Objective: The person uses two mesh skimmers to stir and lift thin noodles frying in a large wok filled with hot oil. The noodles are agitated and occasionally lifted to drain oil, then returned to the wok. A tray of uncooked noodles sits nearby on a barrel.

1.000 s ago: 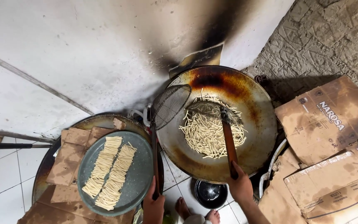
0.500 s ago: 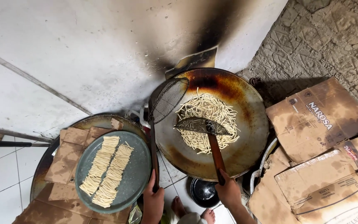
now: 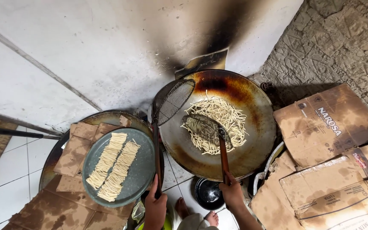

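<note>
Beside wok [image 3: 258, 140]: noodle tray [image 3: 143, 170], cardboard boxes [image 3: 324, 123]; left hand [image 3: 155, 208] fingers clasp strainer [image 3: 173, 100]; right hand [image 3: 231, 194] fingers clasp skimmer [image 3: 205, 127].

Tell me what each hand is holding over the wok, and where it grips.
The left hand holds the wire mesh skimmer by the near end of its long handle. The right hand grips the wooden-handled spatula at its handle end.

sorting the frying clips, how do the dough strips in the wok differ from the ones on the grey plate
The strips in the wok lie in a loose, tangled heap, while the strips on the grey plate sit in two neat rows. The wok strips lie in a wok with the spatula resting on them; the plate strips lie dry and untouched, with neither hand on them. Both are pale, thin and alike in colour.
</note>
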